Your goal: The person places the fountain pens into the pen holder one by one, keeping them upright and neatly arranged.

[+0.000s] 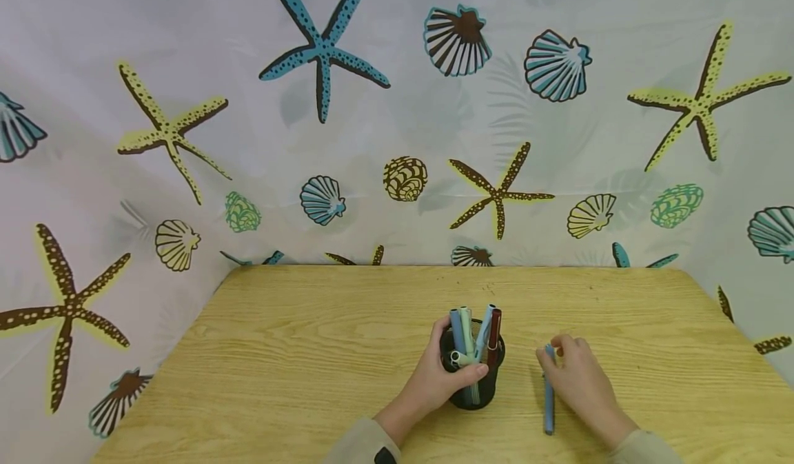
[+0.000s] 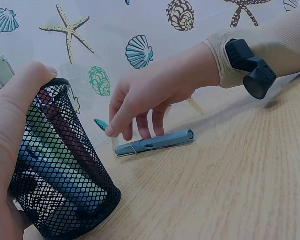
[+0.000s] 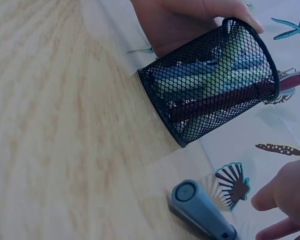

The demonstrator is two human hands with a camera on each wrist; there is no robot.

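Observation:
My left hand (image 1: 435,374) grips a black mesh pen cup (image 2: 72,165), with the thumb around its near side. Several capped pens stand in the cup, among them a dark red pen (image 1: 494,329), a pale green pen (image 1: 466,326) and blue ones. To the right of the cup, a blue pen (image 1: 548,398) with a wire clip (image 2: 127,151) lies on the table. Over the clip end of that pen is my right hand (image 1: 583,381), its fingers loosely bent and spread apart. The fingertips (image 2: 145,134) hang right beside the pen's cap.
The wood-grain table (image 1: 279,354) reaches back to a white cloth backdrop (image 1: 384,133) printed with starfish and shells. The cloth also hangs along the left and right sides. A small black camera (image 2: 252,70) sits on the right wrist.

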